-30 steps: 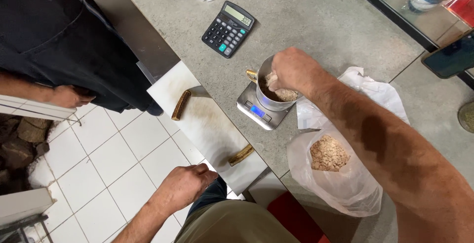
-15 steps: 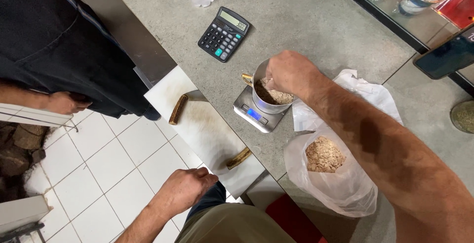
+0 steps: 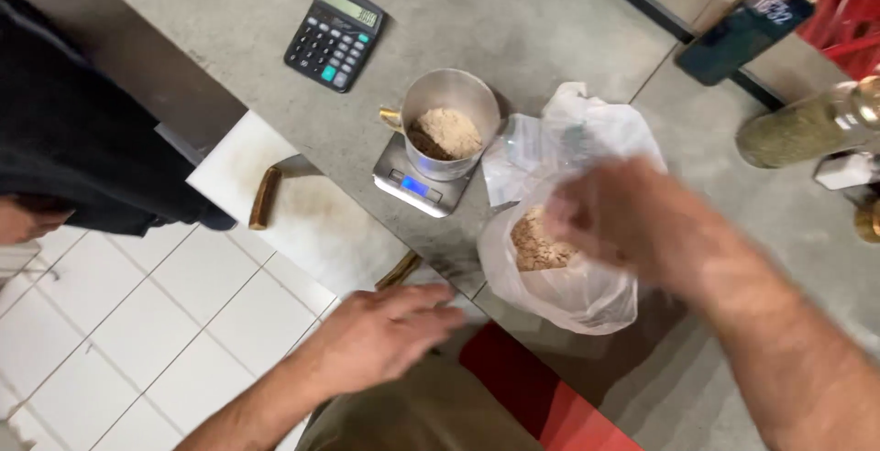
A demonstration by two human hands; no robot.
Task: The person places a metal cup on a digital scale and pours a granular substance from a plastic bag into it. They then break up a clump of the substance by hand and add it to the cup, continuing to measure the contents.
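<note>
I see a second person in a dark apron [image 3: 82, 139] at far left, standing clear of the work. Calculator [image 3: 334, 36] sits far side of the counter [image 3: 550, 20], facing the near edge so it reads from here. White board [image 3: 302, 213] sticks out past the counter edge with wooden handles either end. Left hand [image 3: 385, 327] hovers low at the near edge by that board, fingers loosely spread, holding nothing. Metal cup [image 3: 451, 121] stands on the small scale [image 3: 417, 181], part full of pale powder, display turned to the near side. Plastic bag [image 3: 564, 231] lies just right of the scale, mouth open, same powder inside, close for easy transfer. Right hand [image 3: 623, 222] is over the bag mouth, motion-blurred; I can't tell its grip. Phone [image 3: 742, 29] and a jar [image 3: 807, 126] sit far right, out of the way.
</note>
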